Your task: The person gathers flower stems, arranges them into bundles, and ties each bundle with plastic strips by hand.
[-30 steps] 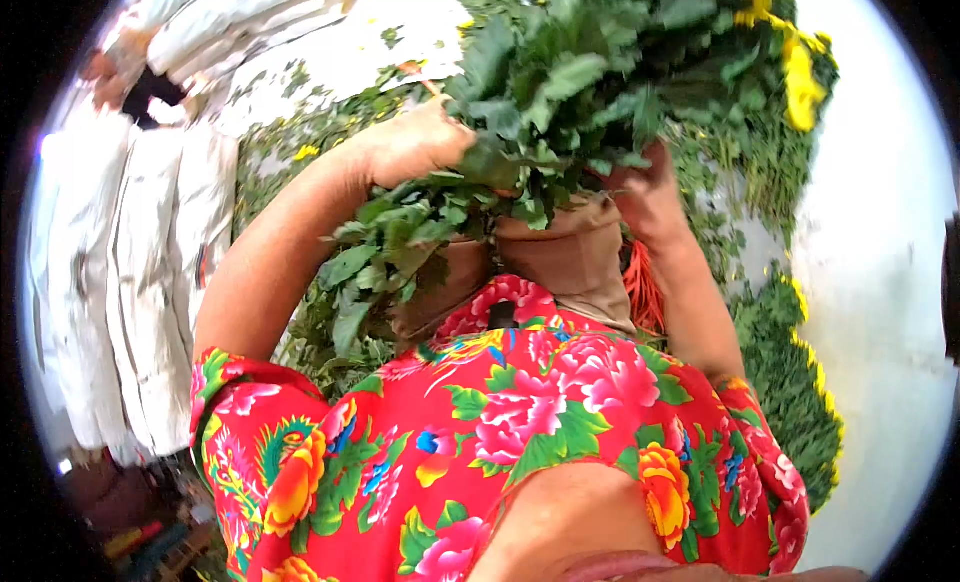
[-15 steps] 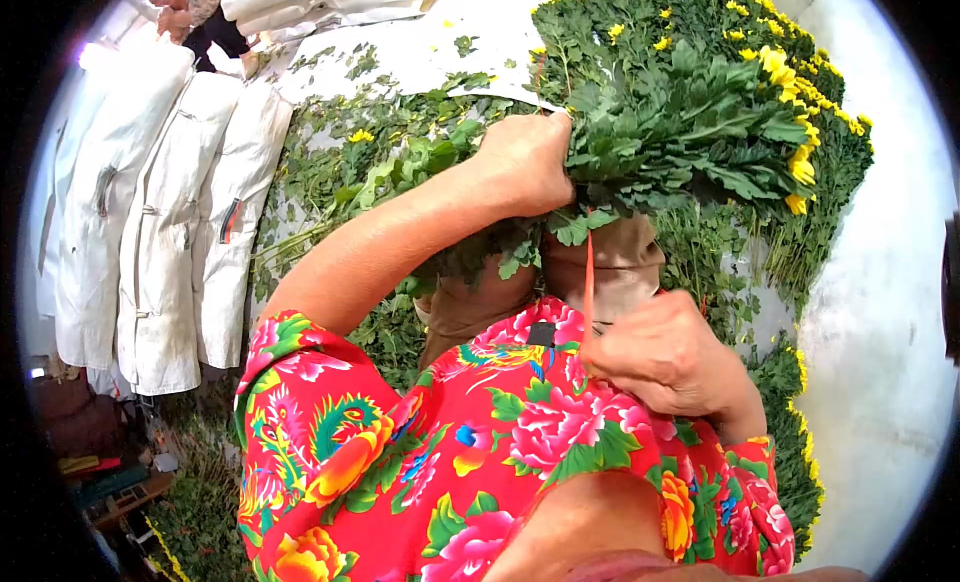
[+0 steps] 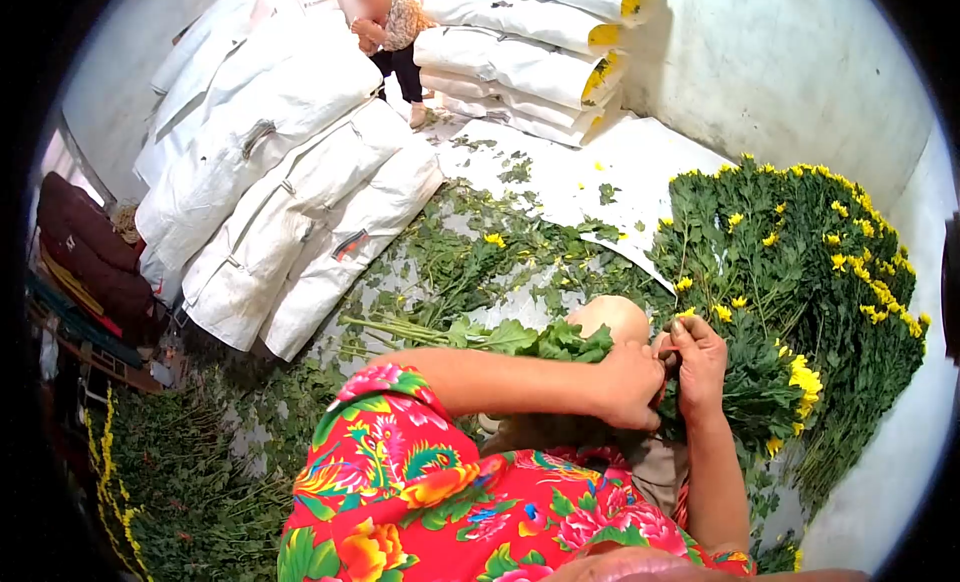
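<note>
A leafy bunch of yellow chrysanthemums (image 3: 755,390) lies across my lap, its blooms to the right and its cut stems to the left. My left hand (image 3: 630,387) is closed around the middle of the bunch. Right beside it, my right hand (image 3: 698,367) is raised with thumb and fingers pinched together on a thin red tie (image 3: 663,364). Only a short piece of the tie shows between the two hands; the rest is hidden by fingers and leaves.
A large heap of yellow chrysanthemums (image 3: 790,232) stands at the right by the wall. White wrapped bundles (image 3: 290,182) are piled at the left, with more white bundles (image 3: 510,62) stacked at the back. Another person (image 3: 400,42) is behind them. Loose leaves (image 3: 450,252) litter the floor.
My right hand has moved from near my chest, where it pulled the red tie, up to the bunch beside my left hand. The view has shifted, showing more of the room.
</note>
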The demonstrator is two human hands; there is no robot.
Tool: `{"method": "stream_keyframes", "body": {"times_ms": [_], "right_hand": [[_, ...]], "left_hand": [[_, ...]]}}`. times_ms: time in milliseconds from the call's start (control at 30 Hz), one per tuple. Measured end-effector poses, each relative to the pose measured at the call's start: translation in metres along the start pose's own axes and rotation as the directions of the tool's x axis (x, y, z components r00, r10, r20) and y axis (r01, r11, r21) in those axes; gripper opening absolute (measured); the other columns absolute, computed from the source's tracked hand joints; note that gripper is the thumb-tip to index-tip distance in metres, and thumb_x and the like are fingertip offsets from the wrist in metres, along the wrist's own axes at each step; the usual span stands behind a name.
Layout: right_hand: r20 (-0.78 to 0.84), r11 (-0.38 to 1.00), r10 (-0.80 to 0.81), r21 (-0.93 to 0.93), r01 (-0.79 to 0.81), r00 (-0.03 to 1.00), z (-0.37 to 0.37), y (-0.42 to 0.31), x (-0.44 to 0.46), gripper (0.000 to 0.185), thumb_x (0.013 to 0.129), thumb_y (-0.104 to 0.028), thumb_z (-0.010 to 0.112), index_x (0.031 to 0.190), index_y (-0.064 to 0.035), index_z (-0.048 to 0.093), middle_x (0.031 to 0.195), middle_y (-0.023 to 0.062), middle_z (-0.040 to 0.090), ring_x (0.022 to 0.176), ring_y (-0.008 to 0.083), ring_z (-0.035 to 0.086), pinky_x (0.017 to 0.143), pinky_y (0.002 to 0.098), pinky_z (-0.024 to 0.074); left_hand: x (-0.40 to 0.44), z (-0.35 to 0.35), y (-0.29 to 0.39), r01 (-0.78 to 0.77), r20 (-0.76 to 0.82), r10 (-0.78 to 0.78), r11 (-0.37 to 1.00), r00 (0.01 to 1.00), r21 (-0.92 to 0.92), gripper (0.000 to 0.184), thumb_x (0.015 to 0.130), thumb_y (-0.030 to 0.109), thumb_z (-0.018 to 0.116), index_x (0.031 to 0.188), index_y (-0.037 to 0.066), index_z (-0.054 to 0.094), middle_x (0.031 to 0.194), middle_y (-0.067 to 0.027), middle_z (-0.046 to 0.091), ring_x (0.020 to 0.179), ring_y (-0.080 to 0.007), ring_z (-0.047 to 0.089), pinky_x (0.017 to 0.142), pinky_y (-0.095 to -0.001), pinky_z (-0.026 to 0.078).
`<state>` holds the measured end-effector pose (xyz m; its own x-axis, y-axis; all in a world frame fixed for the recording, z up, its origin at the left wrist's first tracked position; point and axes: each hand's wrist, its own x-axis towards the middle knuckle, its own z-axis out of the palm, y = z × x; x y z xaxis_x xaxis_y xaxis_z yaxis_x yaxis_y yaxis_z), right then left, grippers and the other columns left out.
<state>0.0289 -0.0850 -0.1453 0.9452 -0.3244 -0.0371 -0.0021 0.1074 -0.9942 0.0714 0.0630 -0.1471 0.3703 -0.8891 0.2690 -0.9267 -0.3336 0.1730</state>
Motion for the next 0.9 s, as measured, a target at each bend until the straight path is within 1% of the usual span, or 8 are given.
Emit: {"method": "stream_keyframes", "body": {"times_ms": [67, 233, 300, 467, 600, 667, 767, 900], "right_hand": [[0.025, 0.999, -0.04, 0.018, 0.04, 0.999, 0.0, 0.003, -0.004, 0.011, 0.098, -0.01, 0.058, 0.096, -0.0017, 0.066, 0.075, 0.0003, 0.064, 0.06, 0.0049, 0.053, 0.056, 0.0216, 0.0416], [-0.094, 0.984, -0.14, 0.101, 0.149, 0.986, -0.002, 0.004, -0.006, 0.012, 0.099, -0.01, 0.057, 0.095, -0.0014, 0.065, 0.079, 0.003, 0.067, 0.061, 0.006, 0.053, 0.057, 0.0215, 0.0412], [-0.147, 0.974, -0.156, 0.14, 0.177, 0.977, 0.0, 0.003, -0.008, 0.012, 0.099, -0.01, 0.057, 0.095, -0.001, 0.065, 0.079, 0.0052, 0.068, 0.061, 0.0071, 0.053, 0.057, 0.0214, 0.0407], [-0.095, 0.972, -0.162, 0.158, 0.176, 0.982, 0.001, -0.002, -0.016, 0.013, 0.099, -0.01, 0.057, 0.095, -0.0017, 0.066, 0.075, 0.0045, 0.065, 0.061, 0.0074, 0.053, 0.056, 0.0208, 0.0386], [-0.056, 0.975, -0.12, 0.18, 0.128, 0.991, -0.004, -0.002, -0.015, 0.014, 0.099, -0.011, 0.057, 0.096, -0.0014, 0.067, 0.068, 0.0006, 0.059, 0.059, 0.0071, 0.049, 0.055, 0.0211, 0.0346], [-0.051, 0.971, -0.131, 0.197, 0.138, 0.99, -0.005, 0.002, -0.013, 0.013, 0.099, -0.01, 0.058, 0.096, -0.0009, 0.067, 0.068, -0.001, 0.056, 0.058, 0.007, 0.045, 0.055, 0.0219, 0.0324], [-0.07, 0.966, -0.135, 0.212, 0.147, 0.988, -0.006, 0.004, -0.013, 0.013, 0.098, -0.01, 0.059, 0.096, -0.0004, 0.067, 0.071, -0.0015, 0.055, 0.061, 0.0067, 0.044, 0.057, 0.0223, 0.032], [-0.087, 0.966, -0.159, 0.192, 0.173, 0.984, -0.002, 0.002, -0.015, 0.012, 0.098, -0.009, 0.059, 0.096, -0.0003, 0.067, 0.072, -0.0022, 0.054, 0.063, 0.0057, 0.043, 0.058, 0.0226, 0.0318]], "left_hand": [[0.015, -0.009, -0.019, 0.128, 0.447, 0.08, 0.901, 0.891, -0.415, 0.039, 0.084, 0.033, 0.061, 0.091, -0.005, 0.066, 0.076, -0.0209, 0.065, 0.075, -0.0399, 0.065, 0.071, -0.0495, 0.05], [0.036, -0.057, -0.035, -0.068, 0.553, 0.102, 0.994, 0.827, -0.082, 0.026, 0.087, 0.024, 0.055, 0.084, 0.001, 0.068, 0.081, -0.0188, 0.068, 0.076, -0.035, 0.067, 0.066, -0.0449, 0.052], [0.037, -0.063, -0.039, 0.192, 0.511, -0.039, 0.949, 0.859, -0.25, 0.026, 0.087, 0.024, 0.057, 0.084, -0.001, 0.067, 0.079, -0.0177, 0.068, 0.075, -0.0332, 0.068, 0.064, -0.0432, 0.051], [0.035, -0.023, -0.069, 0.378, 0.48, -0.051, 0.691, 0.876, -0.616, 0.027, 0.086, 0.026, 0.063, 0.085, 0.0, 0.067, 0.077, -0.0193, 0.066, 0.075, -0.0368, 0.065, 0.068, -0.0446, 0.05], [0.032, -0.025, -0.06, 0.262, 0.306, -0.127, 0.851, 0.943, -0.455, 0.022, 0.081, 0.022, 0.066, 0.083, 0.001, 0.071, 0.102, -0.02, 0.064, 0.097, -0.0365, 0.062, 0.082, -0.046, 0.05], [0.037, -0.033, -0.062, -0.111, -0.114, 0.089, 0.97, 0.99, -0.214, 0.018, 0.075, 0.018, 0.068, 0.079, 0.001, 0.072, 0.116, -0.0186, 0.059, 0.114, -0.0375, 0.054, 0.089, -0.0454, 0.049], [0.04, -0.041, -0.059, -0.223, -0.342, 0.214, 0.975, 0.915, 0.012, 0.017, 0.07, 0.016, 0.07, 0.074, 0.0, 0.073, 0.122, -0.0181, 0.056, 0.123, -0.0377, 0.046, 0.093, -0.0454, 0.047], [0.042, -0.04, -0.06, -0.22, -0.293, 0.192, 0.973, 0.937, -0.067, 0.02, 0.075, 0.018, 0.07, 0.079, -0.001, 0.072, 0.106, -0.0172, 0.063, 0.108, -0.034, 0.057, 0.088, -0.0411, 0.049]]}}
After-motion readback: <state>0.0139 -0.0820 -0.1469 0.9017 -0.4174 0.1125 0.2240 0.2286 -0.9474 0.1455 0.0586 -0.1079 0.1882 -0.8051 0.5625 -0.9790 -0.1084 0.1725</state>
